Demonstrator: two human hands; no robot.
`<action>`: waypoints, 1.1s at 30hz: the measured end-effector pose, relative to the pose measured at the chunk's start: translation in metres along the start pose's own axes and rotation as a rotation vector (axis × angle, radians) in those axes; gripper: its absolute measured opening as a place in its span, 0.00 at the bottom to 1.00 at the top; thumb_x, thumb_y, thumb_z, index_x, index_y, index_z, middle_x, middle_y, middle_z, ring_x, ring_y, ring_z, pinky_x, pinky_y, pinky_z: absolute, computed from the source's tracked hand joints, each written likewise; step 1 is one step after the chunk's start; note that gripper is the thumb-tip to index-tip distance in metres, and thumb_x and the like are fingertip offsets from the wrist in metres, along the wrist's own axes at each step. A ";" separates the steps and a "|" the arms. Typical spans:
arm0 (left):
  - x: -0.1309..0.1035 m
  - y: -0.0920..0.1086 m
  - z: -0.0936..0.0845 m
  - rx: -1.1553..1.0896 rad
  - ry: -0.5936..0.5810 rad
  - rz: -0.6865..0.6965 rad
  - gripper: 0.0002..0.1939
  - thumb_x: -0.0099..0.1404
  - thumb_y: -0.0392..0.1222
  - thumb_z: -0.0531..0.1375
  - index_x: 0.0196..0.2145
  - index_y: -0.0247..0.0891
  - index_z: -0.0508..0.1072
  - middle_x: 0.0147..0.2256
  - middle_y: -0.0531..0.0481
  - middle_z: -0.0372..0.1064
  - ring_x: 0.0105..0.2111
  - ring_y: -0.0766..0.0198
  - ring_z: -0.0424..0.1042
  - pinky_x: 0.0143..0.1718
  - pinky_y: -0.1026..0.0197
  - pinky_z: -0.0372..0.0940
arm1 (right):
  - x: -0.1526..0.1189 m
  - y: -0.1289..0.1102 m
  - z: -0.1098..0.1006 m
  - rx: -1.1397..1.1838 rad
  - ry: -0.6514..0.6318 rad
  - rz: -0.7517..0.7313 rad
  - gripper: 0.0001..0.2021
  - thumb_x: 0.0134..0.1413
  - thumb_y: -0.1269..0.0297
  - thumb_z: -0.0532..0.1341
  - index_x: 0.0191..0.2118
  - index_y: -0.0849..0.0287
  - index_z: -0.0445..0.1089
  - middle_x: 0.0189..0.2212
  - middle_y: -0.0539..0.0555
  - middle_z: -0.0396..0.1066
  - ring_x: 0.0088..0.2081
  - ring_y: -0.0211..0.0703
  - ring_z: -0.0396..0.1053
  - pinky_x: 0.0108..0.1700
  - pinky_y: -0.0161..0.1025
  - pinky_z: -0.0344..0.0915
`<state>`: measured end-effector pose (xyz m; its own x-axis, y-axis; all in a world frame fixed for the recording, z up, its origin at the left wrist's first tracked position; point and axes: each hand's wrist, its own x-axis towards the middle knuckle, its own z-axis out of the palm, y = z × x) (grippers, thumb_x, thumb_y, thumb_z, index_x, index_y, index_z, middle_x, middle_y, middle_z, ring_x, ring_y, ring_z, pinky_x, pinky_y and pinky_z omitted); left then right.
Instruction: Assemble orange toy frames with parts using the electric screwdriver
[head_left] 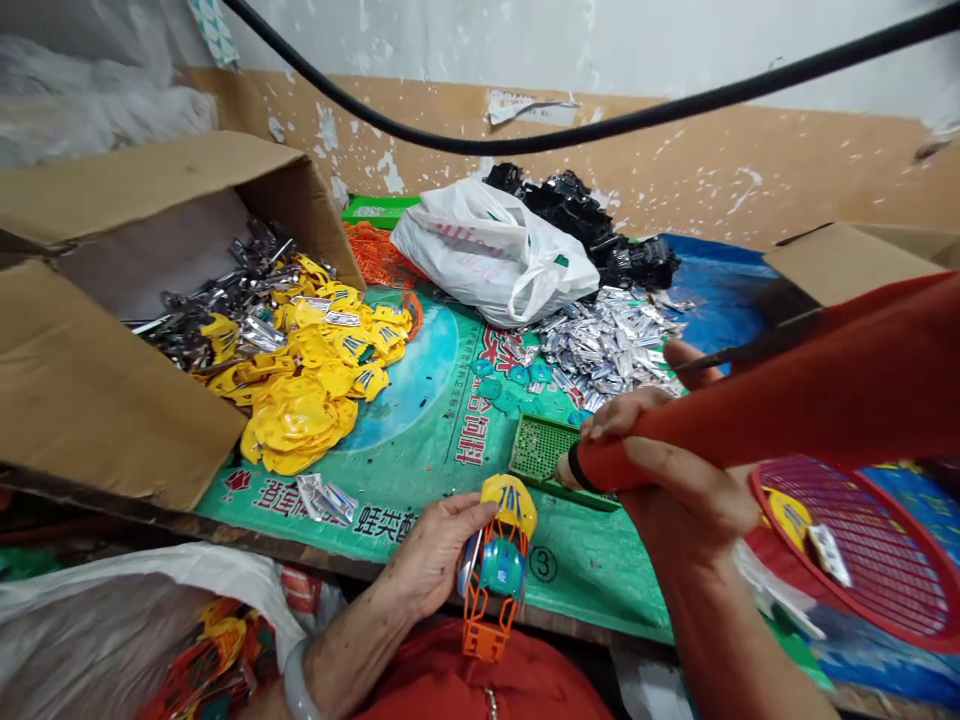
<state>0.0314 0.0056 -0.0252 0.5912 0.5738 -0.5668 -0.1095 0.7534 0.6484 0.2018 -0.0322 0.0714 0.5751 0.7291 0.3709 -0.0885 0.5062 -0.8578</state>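
Toy: I see a small plastic toy [496, 570] at the lower centre of the frame, over the near edge of the green mat; it has a yellow cap on top, a teal round piece in the middle and an open orange ribbed frame below, ending in a small orange box shape.
Left hand: my left hand [431, 555] comes up from the lower left, its fingers curled around the left side of the toy, gripping it upright.
Right hand: my right hand [675, 470] sits right of centre, fingers closed around an orange-red screwdriver [787, 400] whose thick handle runs off to the right edge; its black-ringed tip end touches a green tray [536, 448].
Green tray: a shallow perforated tray, just above and right of the toy.
Mat: a green printed mat [420, 430] with red characters covers the table.
Yellow parts: a heap of yellow plastic pieces [307, 380] spills from an open cardboard box [90, 400] at left.
Silver parts: a pile of shiny pieces [607, 345] lies upper centre-right, beside a white plastic bag [487, 255].
Red basket: a red mesh basket [877, 550] sits at lower right.
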 end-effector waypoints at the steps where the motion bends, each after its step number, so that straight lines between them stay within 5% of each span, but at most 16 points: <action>1: 0.000 0.000 0.000 -0.006 -0.011 0.007 0.16 0.52 0.43 0.69 0.36 0.29 0.78 0.31 0.43 0.77 0.26 0.65 0.73 0.29 0.66 0.67 | -0.005 -0.002 0.004 0.012 -0.028 0.025 0.22 0.37 0.76 0.63 0.43 0.52 0.69 0.23 0.46 0.70 0.25 0.40 0.67 0.30 0.41 0.66; 10: 0.000 -0.004 -0.004 -0.007 -0.032 0.013 0.18 0.51 0.47 0.69 0.35 0.30 0.79 0.26 0.47 0.74 0.23 0.68 0.69 0.25 0.68 0.62 | -0.026 0.008 0.020 0.039 -0.127 0.133 0.25 0.41 0.71 0.67 0.48 0.48 0.66 0.26 0.47 0.68 0.28 0.40 0.67 0.32 0.42 0.67; 33: -0.002 -0.001 -0.001 -0.037 0.015 0.028 0.19 0.45 0.47 0.71 0.32 0.30 0.79 0.23 0.49 0.73 0.21 0.69 0.67 0.23 0.67 0.60 | -0.031 0.027 0.018 -0.077 -0.165 0.149 0.24 0.43 0.68 0.66 0.49 0.50 0.64 0.27 0.45 0.67 0.29 0.41 0.67 0.35 0.45 0.66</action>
<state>0.0297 0.0040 -0.0252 0.5753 0.5996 -0.5564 -0.1554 0.7479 0.6453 0.1666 -0.0331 0.0431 0.4187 0.8619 0.2860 -0.0965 0.3554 -0.9297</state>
